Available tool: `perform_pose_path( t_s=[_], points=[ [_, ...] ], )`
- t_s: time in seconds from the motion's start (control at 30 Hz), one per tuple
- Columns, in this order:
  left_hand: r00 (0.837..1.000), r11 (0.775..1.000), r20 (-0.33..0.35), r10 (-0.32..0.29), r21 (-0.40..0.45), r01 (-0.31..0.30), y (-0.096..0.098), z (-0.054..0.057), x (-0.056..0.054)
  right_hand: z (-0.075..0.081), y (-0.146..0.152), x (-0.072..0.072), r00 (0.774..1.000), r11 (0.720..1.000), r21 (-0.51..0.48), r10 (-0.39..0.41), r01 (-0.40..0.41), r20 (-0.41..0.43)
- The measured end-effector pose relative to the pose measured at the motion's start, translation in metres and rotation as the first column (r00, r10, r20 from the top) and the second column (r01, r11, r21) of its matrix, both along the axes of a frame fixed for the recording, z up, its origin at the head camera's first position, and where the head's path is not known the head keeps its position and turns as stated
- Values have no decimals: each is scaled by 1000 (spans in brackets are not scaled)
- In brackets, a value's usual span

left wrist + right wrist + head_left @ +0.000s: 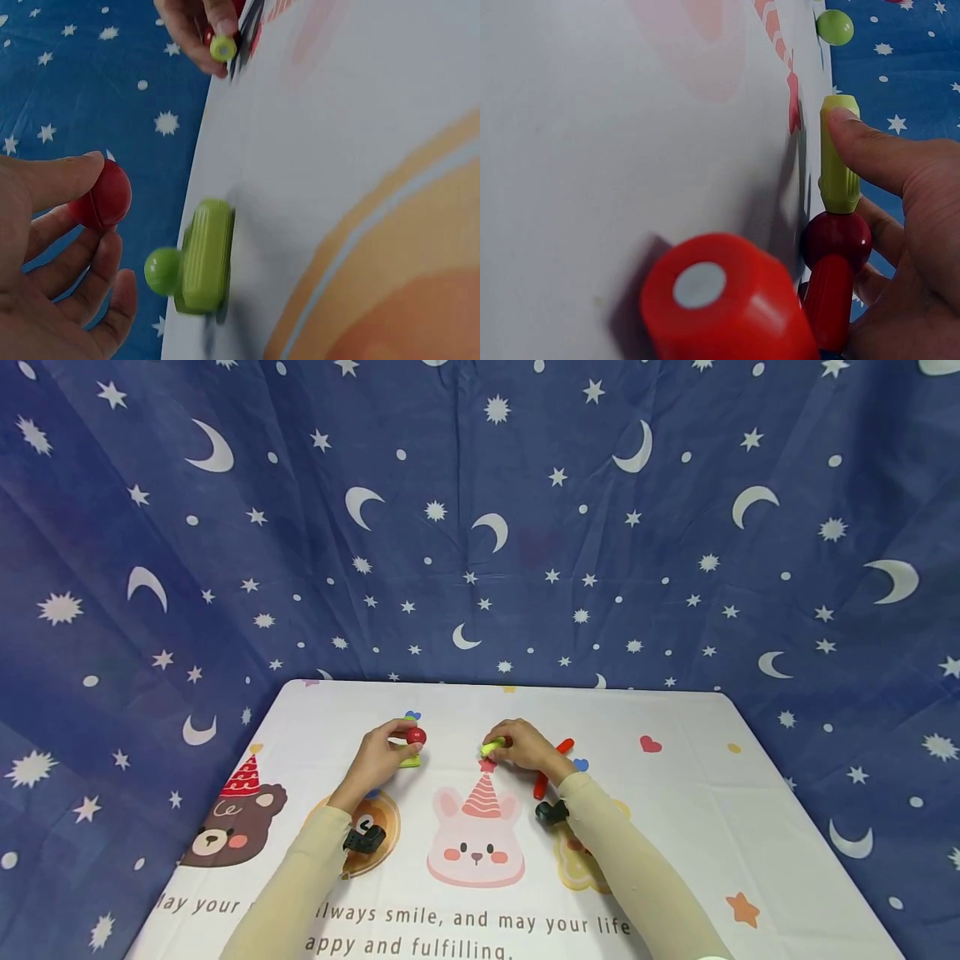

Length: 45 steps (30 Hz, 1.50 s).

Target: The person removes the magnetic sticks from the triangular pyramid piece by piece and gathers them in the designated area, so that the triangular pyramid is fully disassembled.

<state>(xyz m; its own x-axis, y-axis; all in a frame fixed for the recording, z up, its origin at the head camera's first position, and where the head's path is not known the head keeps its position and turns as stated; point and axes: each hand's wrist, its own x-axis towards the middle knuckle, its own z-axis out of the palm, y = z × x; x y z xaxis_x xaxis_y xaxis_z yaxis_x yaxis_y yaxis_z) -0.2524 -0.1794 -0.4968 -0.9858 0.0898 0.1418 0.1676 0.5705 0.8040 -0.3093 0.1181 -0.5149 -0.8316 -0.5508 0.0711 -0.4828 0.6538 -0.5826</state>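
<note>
My left hand (377, 758) pinches a shiny red ball (416, 736) between thumb and fingers, above the tabletop. Just beyond it, green rods (206, 255) with a green ball (163, 271) on one side rest on the table. In my right hand (527, 748), thumb and fingers grip a yellow-green rod (840, 154). One end of that rod meets a dark red ball (836, 244), and a red rod (829, 300) extends from the ball's other side. A larger-looking red rod end (724, 296) with a pale round tip is near the right wrist camera.
Red rod pieces (565, 747) lie by my right wrist, partly hidden under it. A white tablecloth (660, 827) with printed animals and lettering covers the table. Behind its far edge hangs a dark blue curtain (525, 527) with moons and stars.
</note>
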Motion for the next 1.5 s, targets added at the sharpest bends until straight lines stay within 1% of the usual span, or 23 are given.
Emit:
perform_pose_path(
  t_s=[0.23,0.33,0.43,0.53,0.67,0.83,0.97,1.13,1.3,1.5],
  points=[
    [998,998,-3,59,-22,-59,-15,-3,-8,-1,-2,-1,999,1000,17,-19,18,30],
    [998,998,-13,65,-22,-65,-21,-5,-13,-1,-2,-2,999,999,28,-22,21,36],
    [997,997,-8,80,-15,-80,-28,-7,-18,-1,-2,-2,999,999,28,-31,29,45],
    [993,994,37,112,-1,-113,-34,-10,-22,-2,-2,-3,998,999,29,-35,33,53],
    [985,989,98,140,24,-143,-39,-14,-26,-2,-2,-4,996,999,27,-39,37,74],
    [980,987,116,162,3,-163,-43,-19,-33,-1,-1,-4,996,999,17,-38,36,82],
    [975,985,140,171,-3,-172,-43,-23,-38,-1,-1,-4,997,999,16,-34,33,75],
    [976,985,137,170,-8,-171,-43,-28,-42,-1,-2,-3,996,999,13,-36,35,76],
    [976,987,145,162,-11,-162,-43,-27,-45,-1,-2,-3,997,999,11,-37,36,75],
    [972,987,170,160,-8,-161,-42,-27,-47,-3,-2,-3,999,999,11,-31,30,41]
  ],
)
